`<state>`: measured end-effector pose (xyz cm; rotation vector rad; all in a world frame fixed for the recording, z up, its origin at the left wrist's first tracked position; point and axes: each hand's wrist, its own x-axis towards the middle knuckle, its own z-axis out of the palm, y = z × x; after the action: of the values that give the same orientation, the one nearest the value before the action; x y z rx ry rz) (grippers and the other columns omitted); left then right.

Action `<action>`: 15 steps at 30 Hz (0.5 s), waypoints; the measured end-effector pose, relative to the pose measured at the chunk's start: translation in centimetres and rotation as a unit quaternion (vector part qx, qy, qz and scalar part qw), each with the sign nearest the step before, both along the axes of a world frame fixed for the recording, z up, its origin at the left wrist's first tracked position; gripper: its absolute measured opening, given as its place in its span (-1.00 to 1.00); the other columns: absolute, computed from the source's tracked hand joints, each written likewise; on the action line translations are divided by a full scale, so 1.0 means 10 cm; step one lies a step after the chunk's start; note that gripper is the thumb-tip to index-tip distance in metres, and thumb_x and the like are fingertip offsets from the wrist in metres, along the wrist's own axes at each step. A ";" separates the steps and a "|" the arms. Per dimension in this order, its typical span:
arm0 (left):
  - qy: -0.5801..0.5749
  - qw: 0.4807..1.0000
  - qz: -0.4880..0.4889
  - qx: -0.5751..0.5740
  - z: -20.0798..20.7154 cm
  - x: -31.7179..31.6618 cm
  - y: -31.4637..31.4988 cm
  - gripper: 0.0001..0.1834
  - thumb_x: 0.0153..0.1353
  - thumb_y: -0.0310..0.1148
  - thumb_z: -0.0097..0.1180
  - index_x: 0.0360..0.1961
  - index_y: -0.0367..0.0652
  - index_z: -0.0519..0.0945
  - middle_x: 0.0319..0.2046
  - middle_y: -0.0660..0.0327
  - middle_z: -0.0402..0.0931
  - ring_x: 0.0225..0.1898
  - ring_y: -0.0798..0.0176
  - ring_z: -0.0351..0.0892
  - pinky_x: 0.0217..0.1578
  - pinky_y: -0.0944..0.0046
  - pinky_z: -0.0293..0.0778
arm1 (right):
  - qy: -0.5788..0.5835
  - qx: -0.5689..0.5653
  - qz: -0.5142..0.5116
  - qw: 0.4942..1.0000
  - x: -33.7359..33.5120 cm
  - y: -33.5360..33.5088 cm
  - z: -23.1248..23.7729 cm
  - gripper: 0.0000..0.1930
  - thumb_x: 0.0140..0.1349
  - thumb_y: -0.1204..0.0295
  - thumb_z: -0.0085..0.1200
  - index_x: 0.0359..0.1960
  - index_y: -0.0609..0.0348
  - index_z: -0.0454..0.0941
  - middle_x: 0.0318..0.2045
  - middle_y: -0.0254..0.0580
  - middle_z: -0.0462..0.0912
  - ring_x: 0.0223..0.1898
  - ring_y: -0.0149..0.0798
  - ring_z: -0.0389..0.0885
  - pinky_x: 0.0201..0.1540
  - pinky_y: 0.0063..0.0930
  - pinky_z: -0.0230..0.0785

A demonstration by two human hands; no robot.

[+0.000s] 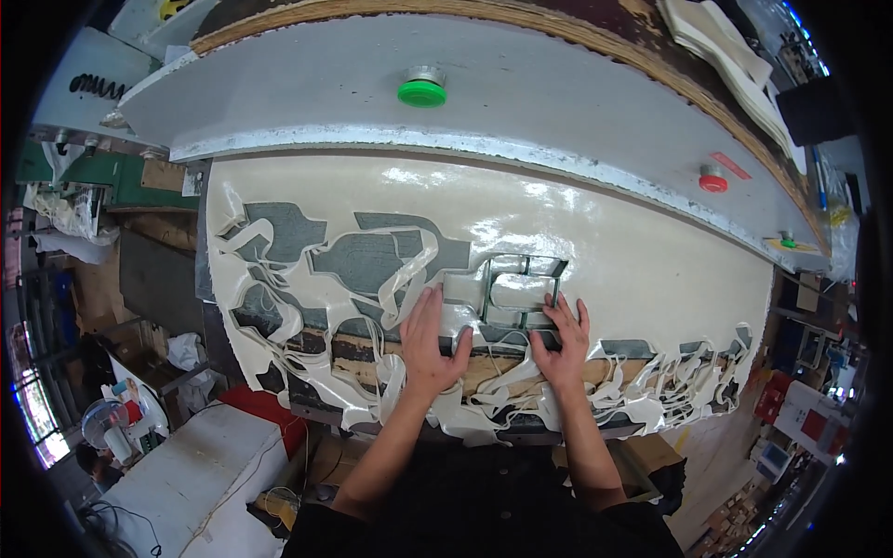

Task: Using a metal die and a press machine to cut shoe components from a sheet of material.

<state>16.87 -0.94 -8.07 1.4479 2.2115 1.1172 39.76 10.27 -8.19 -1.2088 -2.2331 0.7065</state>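
While my left hand (432, 346) lies spread out over the cream sheet (660, 251), with nothing gripped in it, my right hand (563, 346) sits by the metal cutting frame (526, 270) just beside it. From the head view, my left fingers are straight and close together, pointing away from me, and the thumb stands well off toward the right. The palm faces down, near the frame's left side but apart from it.

My right hand is open too, its fingers fanned out and slightly bent. The fingers and thumb reach the frame's near right corner and appear to touch it; how firmly they press, I cannot tell. The frame lies on the sheet in front of me, between and beyond my hands, dark-edged, with a rounded loop inside its outline.

To the left of my left hand, grey surface (367, 256) shows through bottle-like openings in the sheet. Loose cream strips (290, 321) tangle around them and along the near edge, over a worn wooden board (358, 355). Beyond the sheet runs a grey beam (307, 88) with a green button (422, 91) and a red button (713, 179).
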 end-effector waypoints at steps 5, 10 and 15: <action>0.000 1.000 0.003 0.001 0.04 0.04 -0.07 -0.16 0.22 -0.26 0.39 0.47 -0.42 0.40 0.39 -0.11 0.52 0.46 -0.18 0.45 0.38 -0.05 0.27 | -0.014 0.004 0.009 1.000 0.05 -0.06 0.04 -0.56 0.08 0.46 0.40 0.05 0.11 0.65 0.18 -0.03 0.77 0.41 0.04 0.59 0.58 0.18 0.05; -0.003 1.000 0.008 -0.004 0.09 0.07 -0.09 -0.16 0.21 -0.25 0.39 0.46 -0.42 0.41 0.39 -0.10 0.53 0.46 -0.16 0.46 0.36 -0.02 0.27 | -0.022 0.006 0.011 1.000 0.10 -0.09 0.07 -0.55 0.07 0.45 0.41 0.05 0.10 0.66 0.19 -0.05 0.78 0.41 0.02 0.59 0.57 0.17 0.06; -0.003 1.000 0.011 -0.017 0.12 0.07 -0.11 -0.16 0.20 -0.25 0.39 0.45 -0.42 0.41 0.38 -0.09 0.54 0.45 -0.15 0.46 0.35 -0.01 0.27 | -0.025 0.018 0.017 0.999 0.11 -0.10 0.08 -0.54 0.07 0.43 0.41 0.07 0.07 0.66 0.19 -0.06 0.78 0.41 0.01 0.59 0.57 0.16 0.06</action>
<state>17.60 -2.04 -6.85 1.4081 2.2375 1.0838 40.81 9.28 -7.38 -1.1861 -2.3013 0.6545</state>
